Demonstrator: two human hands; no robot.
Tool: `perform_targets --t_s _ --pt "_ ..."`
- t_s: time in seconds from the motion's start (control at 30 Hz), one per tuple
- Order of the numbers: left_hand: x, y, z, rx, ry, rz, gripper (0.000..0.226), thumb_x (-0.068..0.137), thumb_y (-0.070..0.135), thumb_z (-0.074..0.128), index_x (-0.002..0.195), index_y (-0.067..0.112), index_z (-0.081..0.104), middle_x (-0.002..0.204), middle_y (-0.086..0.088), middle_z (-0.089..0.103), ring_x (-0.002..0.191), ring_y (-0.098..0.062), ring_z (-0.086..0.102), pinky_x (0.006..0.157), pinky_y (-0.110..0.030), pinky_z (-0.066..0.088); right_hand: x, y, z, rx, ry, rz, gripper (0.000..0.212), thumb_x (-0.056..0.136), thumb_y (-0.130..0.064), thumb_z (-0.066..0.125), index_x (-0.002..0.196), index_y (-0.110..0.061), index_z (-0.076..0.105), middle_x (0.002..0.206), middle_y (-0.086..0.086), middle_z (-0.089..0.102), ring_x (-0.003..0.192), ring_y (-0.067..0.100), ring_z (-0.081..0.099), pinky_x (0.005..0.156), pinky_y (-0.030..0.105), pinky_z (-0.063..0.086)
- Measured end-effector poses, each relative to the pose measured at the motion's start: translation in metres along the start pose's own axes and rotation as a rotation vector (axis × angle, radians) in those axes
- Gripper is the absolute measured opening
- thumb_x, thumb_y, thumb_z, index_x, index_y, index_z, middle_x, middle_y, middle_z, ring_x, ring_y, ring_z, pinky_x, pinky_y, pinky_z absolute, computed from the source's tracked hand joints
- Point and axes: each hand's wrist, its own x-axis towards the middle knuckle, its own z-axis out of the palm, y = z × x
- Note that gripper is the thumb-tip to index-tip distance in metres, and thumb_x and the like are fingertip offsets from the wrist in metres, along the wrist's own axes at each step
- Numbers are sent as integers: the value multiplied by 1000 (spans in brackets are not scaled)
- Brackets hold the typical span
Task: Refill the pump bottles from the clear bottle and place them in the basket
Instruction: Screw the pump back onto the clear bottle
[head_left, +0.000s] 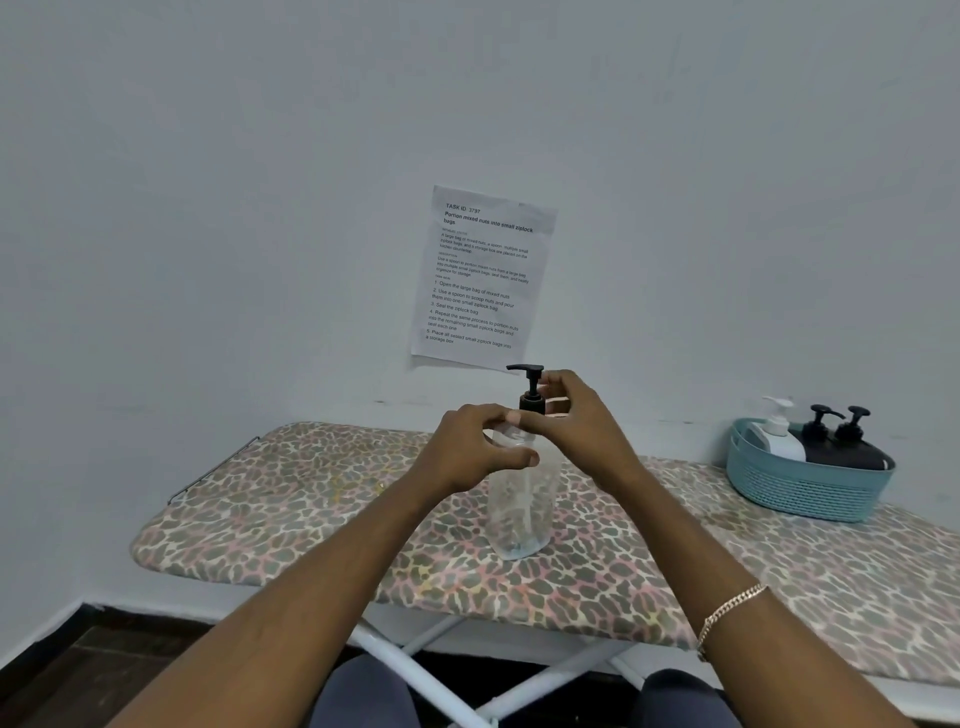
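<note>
The left hand (470, 449) grips the shoulder of the clear plastic pump bottle (519, 514). The right hand (576, 421) pinches its black pump collar (532, 404). Risk: the bottle looks nearly empty, so uneven twisting could tip it on the padded leopard-print ironing board (291, 499). It stands upright between both hands, mid-board, well apart from the teal plastic basket (800, 488) at the far right edge.

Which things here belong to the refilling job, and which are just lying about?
Job: clear bottle, gripped by left hand; its pump, held by right hand; basket; white pump bottle and two black pump bottles in it.
Lying about: sheet on the wall; bracelet.
</note>
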Motion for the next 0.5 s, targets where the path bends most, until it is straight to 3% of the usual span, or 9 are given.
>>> perform_targets --t_s 0.07,0.17,0.23,0.33,0.4,0.5 --pt "2 0 0 26 7 -6 72 71 52 94 133 25 70 120 7 73 92 -5 72 82 -27 54 3 1 -13 147 -100 -2 42 88 -10 78 128 -19 66 117 -3 75 109 13 72 102 39 54" --pt "1 0 0 30 15 -4 79 72 50 94 140 22 66 126 6 70 100 -10 69 82 -23 51 4 -1 -23 314 -152 8 38 88 9 71 120 -12 72 112 8 79 109 20 74 103 36 54" --pt "1 0 -1 31 24 0 78 73 48 94 140 21 66 124 6 71 100 -11 69 81 -22 50 4 -2 -20 298 -110 -1 33 83 4 79 111 -13 76 103 7 80 101 19 77 95 33 55" --pt "-1 1 -2 22 25 2 68 72 49 93 131 24 72 117 8 74 93 -8 73 81 -26 55 5 0 -4 125 22 -8 33 73 -24 93 100 -17 76 88 1 76 81 13 71 78 27 54" --pt "-2 2 -3 9 21 -4 55 73 47 93 122 27 75 107 9 76 85 -5 74 79 -28 57 5 1 8 -14 129 -18 41 71 -35 94 97 -16 68 82 -2 64 70 10 57 64 13 45" --pt "-3 3 -2 -14 10 -12 42 74 44 93 111 33 77 97 8 77 78 -5 75 76 -37 58 1 -4 17 -111 186 -58 45 75 -38 90 98 -12 60 84 -4 59 69 9 51 59 12 41"
